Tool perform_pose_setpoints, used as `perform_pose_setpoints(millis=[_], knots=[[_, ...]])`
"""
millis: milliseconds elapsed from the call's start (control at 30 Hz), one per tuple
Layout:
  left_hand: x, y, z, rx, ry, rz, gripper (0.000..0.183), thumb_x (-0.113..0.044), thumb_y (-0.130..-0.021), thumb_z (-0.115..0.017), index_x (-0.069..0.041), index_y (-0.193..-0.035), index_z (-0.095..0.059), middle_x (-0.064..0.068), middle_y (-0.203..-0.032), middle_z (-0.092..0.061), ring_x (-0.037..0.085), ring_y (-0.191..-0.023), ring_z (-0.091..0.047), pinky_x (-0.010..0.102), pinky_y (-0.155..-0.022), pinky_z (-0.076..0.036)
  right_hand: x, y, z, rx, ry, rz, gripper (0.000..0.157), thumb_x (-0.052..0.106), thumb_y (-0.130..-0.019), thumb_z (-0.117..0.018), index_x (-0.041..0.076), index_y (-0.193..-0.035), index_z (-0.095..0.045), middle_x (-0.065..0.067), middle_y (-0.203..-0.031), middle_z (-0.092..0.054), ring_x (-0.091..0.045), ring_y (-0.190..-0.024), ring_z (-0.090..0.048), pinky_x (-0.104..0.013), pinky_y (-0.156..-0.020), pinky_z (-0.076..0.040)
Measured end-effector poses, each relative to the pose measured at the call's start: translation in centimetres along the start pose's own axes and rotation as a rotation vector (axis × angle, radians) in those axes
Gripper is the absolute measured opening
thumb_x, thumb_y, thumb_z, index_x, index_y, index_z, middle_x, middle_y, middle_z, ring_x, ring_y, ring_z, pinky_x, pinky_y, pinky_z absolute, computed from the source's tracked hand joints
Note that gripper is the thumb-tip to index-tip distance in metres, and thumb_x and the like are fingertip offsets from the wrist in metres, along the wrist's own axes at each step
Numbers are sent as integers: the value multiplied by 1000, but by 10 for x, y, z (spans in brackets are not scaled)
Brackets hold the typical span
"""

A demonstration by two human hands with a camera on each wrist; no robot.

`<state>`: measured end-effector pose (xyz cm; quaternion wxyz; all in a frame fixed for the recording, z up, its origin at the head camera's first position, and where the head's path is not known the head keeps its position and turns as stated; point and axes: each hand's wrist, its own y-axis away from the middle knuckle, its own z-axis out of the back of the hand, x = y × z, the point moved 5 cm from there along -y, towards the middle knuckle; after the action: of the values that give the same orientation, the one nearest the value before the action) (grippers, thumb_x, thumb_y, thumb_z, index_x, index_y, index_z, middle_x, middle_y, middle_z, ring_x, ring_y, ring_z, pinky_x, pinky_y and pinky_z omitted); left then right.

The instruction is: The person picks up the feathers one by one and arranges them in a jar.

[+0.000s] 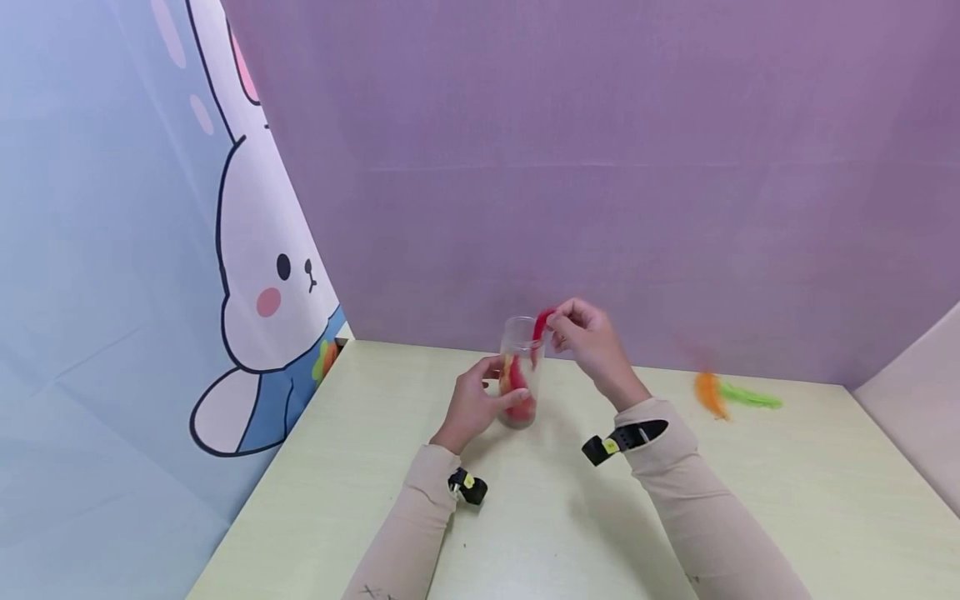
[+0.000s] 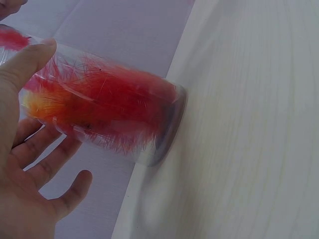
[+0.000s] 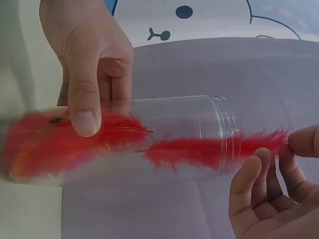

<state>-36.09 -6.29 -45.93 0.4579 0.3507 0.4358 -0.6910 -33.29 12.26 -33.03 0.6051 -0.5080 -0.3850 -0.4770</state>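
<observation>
A clear plastic jar (image 1: 528,340) stands upright on the table, its mouth open at the top. Red, orange and yellow feathers (image 2: 109,102) fill its lower part. My left hand (image 1: 474,402) grips the jar around its side, thumb across the front in the right wrist view. At the mouth, my right hand (image 1: 592,340) pinches the tip of a red feather (image 3: 192,152) between thumb and index finger. Most of that feather lies inside the jar, its lower end close to the feathers beneath; the pinched tip sticks out past the threaded rim (image 3: 229,132).
To the right on the pale wooden table (image 1: 525,533) lie an orange feather (image 1: 709,394) and a green feather (image 1: 750,397). A purple panel (image 1: 600,183) rises behind the table. A blue curtain with a rabbit print (image 1: 262,325) hangs at the left.
</observation>
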Motion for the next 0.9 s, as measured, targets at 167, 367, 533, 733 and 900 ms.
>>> perform_pose_setpoints(millis=[167, 367, 533, 733, 900], knots=[[1, 0, 0, 3, 8, 1, 60, -34, -83, -86, -15, -135, -62, 3, -127, -69, 25, -116, -63, 48, -100, -50, -5, 1, -1, -6, 44, -38, 18, 20, -101, -60, 2, -99, -62, -7, -90, -62, -17, -74, -59, -25, -69, -57], [2, 1, 0, 5, 11, -2, 63, -41, -82, -86, -17, -135, -62, 1, -127, -69, 23, -115, -62, 46, -99, -52, -9, 3, 0, -11, 52, -50, 18, 19, -100, -59, 2, -102, -64, -11, -84, -60, -16, -71, -58, -25, -67, -56], [2, 0, 0, 6, 13, -8, 64, -44, -81, -86, -17, -135, -62, 1, -127, -69, 23, -116, -63, 46, -99, -51, -11, 5, 2, -11, 65, -50, 20, 18, -100, -57, 0, -104, -65, -16, -90, -60, -16, -71, -58, -24, -67, -55], [2, 0, 1, 5, 8, -12, 63, -42, -81, -87, -17, -134, -63, 1, -127, -70, 22, -115, -64, 45, -98, -52, -17, 8, 5, -10, 76, -71, 21, 20, -101, -57, 1, -107, -64, -15, -96, -60, -16, -72, -58, -24, -69, -56], [1, 1, 1, 1, 18, 0, 63, -41, -80, -88, -18, -133, -63, 0, -126, -70, 22, -115, -63, 45, -98, -51, -26, 12, 11, -9, 71, -74, 24, 18, -100, -57, -3, -110, -63, -15, -95, -60, -15, -73, -59, -25, -70, -57]])
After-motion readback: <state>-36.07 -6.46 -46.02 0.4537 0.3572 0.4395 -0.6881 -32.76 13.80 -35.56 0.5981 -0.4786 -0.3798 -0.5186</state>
